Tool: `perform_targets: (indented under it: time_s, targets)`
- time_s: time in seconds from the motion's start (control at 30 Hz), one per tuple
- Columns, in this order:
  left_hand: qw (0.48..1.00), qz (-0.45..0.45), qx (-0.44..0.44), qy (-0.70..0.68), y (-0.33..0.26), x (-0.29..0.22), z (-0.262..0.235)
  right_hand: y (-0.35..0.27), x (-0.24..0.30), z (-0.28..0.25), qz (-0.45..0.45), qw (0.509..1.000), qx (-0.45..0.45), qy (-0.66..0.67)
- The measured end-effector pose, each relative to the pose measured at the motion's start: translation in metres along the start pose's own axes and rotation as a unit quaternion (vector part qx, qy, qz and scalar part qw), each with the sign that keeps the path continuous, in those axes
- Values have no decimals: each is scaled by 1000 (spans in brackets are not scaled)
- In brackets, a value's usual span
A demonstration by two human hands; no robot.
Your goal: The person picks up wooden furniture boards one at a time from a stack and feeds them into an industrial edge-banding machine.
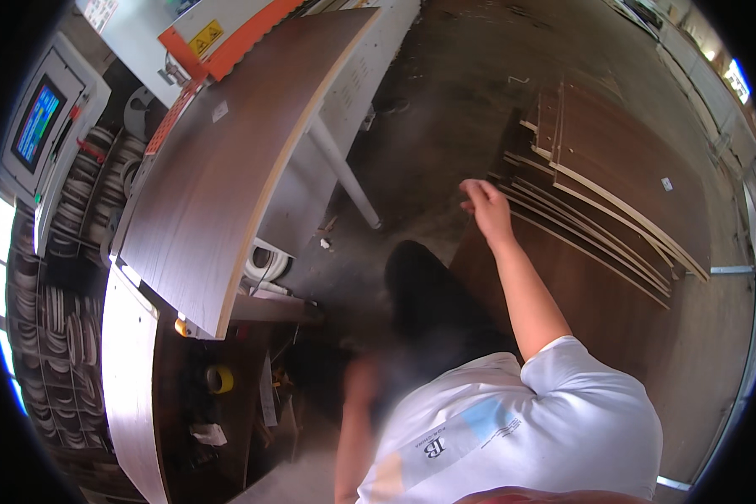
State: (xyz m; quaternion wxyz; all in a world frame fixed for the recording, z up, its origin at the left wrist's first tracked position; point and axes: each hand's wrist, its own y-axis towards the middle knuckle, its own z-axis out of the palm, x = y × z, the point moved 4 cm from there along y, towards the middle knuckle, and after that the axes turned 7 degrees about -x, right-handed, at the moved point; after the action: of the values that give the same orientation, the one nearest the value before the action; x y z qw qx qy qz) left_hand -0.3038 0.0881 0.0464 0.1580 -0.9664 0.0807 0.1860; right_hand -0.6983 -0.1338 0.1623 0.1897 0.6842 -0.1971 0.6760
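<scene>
My right hand (pixel 487 210) is held out in the air beside a stack of brown boards (pixel 622 168). Its fingers are loosely bent and a little apart, with nothing seen in them. My left hand (pixel 362 380) hangs low in front of my body, near the dark shelf space under the machine table. Motion smears it, so its fingers cannot be made out. To the left, a long brown wood-grain panel (pixel 227 176) lies on the machine, away from both hands.
An orange machine guard (pixel 218 38) and a control screen (pixel 38 122) stand at the upper left. Rolls of edge banding (pixel 76 202) fill a rack at the far left. A yellow tape roll (pixel 220 380) lies below the panel. A white leg (pixel 344 172) slants to the floor.
</scene>
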Motion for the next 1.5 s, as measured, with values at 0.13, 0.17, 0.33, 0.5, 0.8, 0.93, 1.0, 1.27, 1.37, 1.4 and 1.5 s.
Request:
perform_targets:
  time_s: [0.13, 0.17, 0.33, 0.5, 0.8, 0.93, 1.0, 1.27, 1.37, 1.4, 1.5]
  targets:
    - [987, -39, 101, -115, 8, -9, 12, 35, -8, -75, 55, 985, -138, 85]
    - [987, -44, 100, -114, 9, -9, 10, 41, -11, -92, 67, 977, -171, 112]
    - [994, -38, 97, -47, 11, -2, 11, 71, -35, -166, 131, 927, -280, 212]
    - [995, -25, 89, -32, 12, -8, 14, 90, -38, -207, 139, 925, -301, 185]
    - [995, -1, 82, -62, 13, -13, 4, 106, -43, -216, 154, 908, -323, 219]
    - [996, 1, 67, -53, 15, -11, 6, 94, -49, -222, 159, 907, -318, 226]
    - [996, 4, 68, -57, 16, -12, 7, 72, -54, -222, 125, 912, -310, 238]
    - [993, -3, 116, -16, 12, -11, 9, -43, -55, -223, 130, 920, -221, 295]
    - [995, 5, 104, -12, 16, -14, 7, -38, -39, -233, 76, 894, -260, 358]
    - [995, 15, 94, -14, 17, -18, 5, -34, -37, -236, 54, 900, -237, 362]
    - [996, 41, 72, -36, 16, -30, -6, -38, -37, -242, 79, 898, -225, 369]
